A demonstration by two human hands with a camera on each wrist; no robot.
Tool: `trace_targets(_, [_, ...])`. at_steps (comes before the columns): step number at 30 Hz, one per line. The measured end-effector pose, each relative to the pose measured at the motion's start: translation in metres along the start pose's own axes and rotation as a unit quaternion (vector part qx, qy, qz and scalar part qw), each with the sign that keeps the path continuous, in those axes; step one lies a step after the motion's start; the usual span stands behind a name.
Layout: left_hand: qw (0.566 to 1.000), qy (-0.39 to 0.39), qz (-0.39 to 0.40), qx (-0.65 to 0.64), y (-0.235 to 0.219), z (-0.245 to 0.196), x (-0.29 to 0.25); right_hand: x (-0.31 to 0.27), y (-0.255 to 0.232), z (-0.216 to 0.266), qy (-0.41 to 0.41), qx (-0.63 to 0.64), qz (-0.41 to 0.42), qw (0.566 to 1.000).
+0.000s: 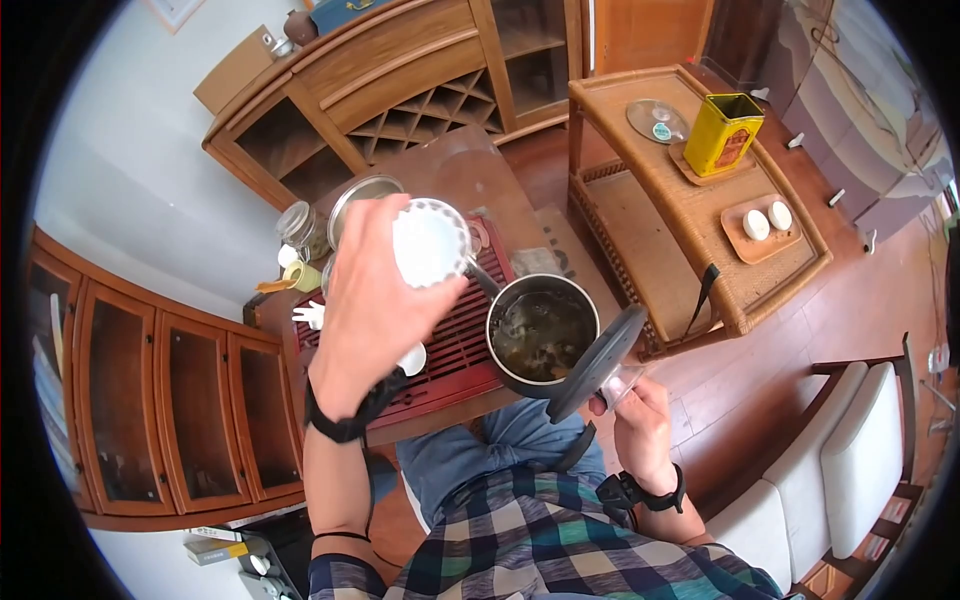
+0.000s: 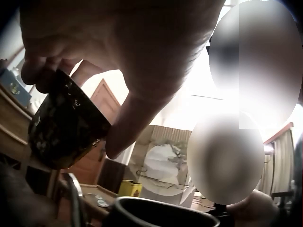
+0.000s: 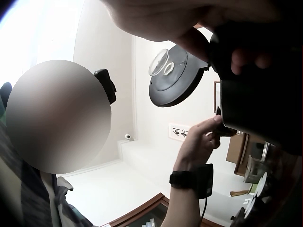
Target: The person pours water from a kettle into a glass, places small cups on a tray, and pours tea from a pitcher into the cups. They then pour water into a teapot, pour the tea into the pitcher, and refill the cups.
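Observation:
My left hand grips a small cup or bowl with a white inside and patterned rim, over the tea tray. The left wrist view shows its dark patterned outside, tilted, between thumb and fingers. To its right is a dark kettle with murky liquid and loose bits inside. The kettle's round grey lid, with a clear knob, is raised on the side by my right hand. In the right wrist view, my right fingers curl round a black handle beside the lid.
A metal pot, glass jar and yellowish cup stand at the table's left. A small white cup is partly under my left wrist. On the right, a rattan cart holds a yellow tin and two white cups.

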State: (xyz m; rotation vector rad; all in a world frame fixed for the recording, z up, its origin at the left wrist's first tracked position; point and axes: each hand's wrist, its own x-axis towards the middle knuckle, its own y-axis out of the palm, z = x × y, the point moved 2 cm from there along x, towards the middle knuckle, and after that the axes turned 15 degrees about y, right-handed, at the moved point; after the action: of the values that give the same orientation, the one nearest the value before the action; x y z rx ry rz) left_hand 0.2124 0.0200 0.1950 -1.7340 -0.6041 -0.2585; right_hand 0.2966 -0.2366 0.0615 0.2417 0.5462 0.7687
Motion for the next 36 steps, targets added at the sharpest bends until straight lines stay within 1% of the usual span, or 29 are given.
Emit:
trace_targets(1, [1.0, -0.001, 0.0, 0.001, 0.004, 0.014, -0.001, 0.0, 0.001, 0.0, 0.002, 0.008, -0.002, 1.0])
trace_targets(3, [0.998, -0.062, 0.024, 0.016, 0.015, 0.039, -0.004, 0.0, 0.0, 0.0, -0.003, 0.01, 0.004, 1.0])
trace_targets(4, [0.995, -0.083, 0.052, 0.027, 0.018, 0.045, -0.005, 0.0, -0.001, 0.0, -0.008, 0.013, 0.009, 1.0])
trace_targets(6, [0.994, -0.086, 0.068, 0.024, 0.029, 0.059, -0.012, 0.0, -0.001, -0.001, -0.006, 0.014, 0.008, 1.0])
trace_targets(8, [0.992, -0.09, 0.083, 0.021, 0.039, 0.067, -0.015, 0.001, -0.003, -0.002, -0.005, 0.015, 0.008, 1.0])
trace_targets(10, [0.985, -0.115, 0.117, 0.048, 0.045, 0.071, -0.019, 0.001, -0.006, -0.005, -0.009, 0.002, 0.011, 1.0])
trace_targets(11, [0.985, -0.116, 0.117, 0.047, 0.047, 0.073, -0.019, 0.001, -0.006, -0.005, -0.008, 0.001, 0.011, 1.0])
trace_targets(13, [0.973, -0.145, 0.168, 0.061, 0.05, 0.077, -0.019, 0.001, -0.006, -0.005, -0.011, 0.001, 0.015, 1.0])
trace_targets(14, [0.973, -0.146, 0.168, 0.061, 0.051, 0.077, -0.019, 0.001, -0.006, -0.005, -0.01, 0.001, 0.015, 1.0])
trace_targets(16, [0.962, -0.185, 0.185, 0.079, 0.052, 0.077, -0.019, 0.001, -0.006, -0.006, -0.006, 0.014, 0.024, 1.0])
trace_targets(20, [0.958, -0.189, 0.191, 0.097, 0.055, 0.077, -0.02, 0.001, -0.01, -0.009, -0.001, 0.01, 0.031, 0.999])
trace_targets(36, [0.951, -0.217, 0.211, 0.07, 0.066, 0.084, -0.024, 0.001, -0.01, -0.007, 0.0, 0.015, 0.038, 0.999])
